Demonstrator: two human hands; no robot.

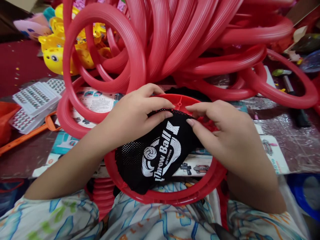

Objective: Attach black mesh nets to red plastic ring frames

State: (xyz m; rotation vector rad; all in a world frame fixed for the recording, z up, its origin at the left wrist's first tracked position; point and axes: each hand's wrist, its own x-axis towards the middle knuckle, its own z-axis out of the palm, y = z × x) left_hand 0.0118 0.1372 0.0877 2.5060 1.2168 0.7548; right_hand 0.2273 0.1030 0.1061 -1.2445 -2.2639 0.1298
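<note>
A red plastic hoop rests tilted against my lap and the table edge. Across part of it lies a black mesh net with a white "Throw Ball" print. At the hoop's far side, my left hand pinches the net's edge between thumb and fingers, close to the rim. My right hand is opposite it, thumb and forefinger closed on the net's edge beside the same stretch of rim. The net covers the hoop's left side, while its right inner side shows the printed sheet beneath. More black fabric shows behind the far rim.
Many ribbed red rings are piled across the back. Yellow toy pieces lie at back left, near clear cases of small batteries and an orange plastic stick. Printed cardboard covers the table; a blue round item is at lower right.
</note>
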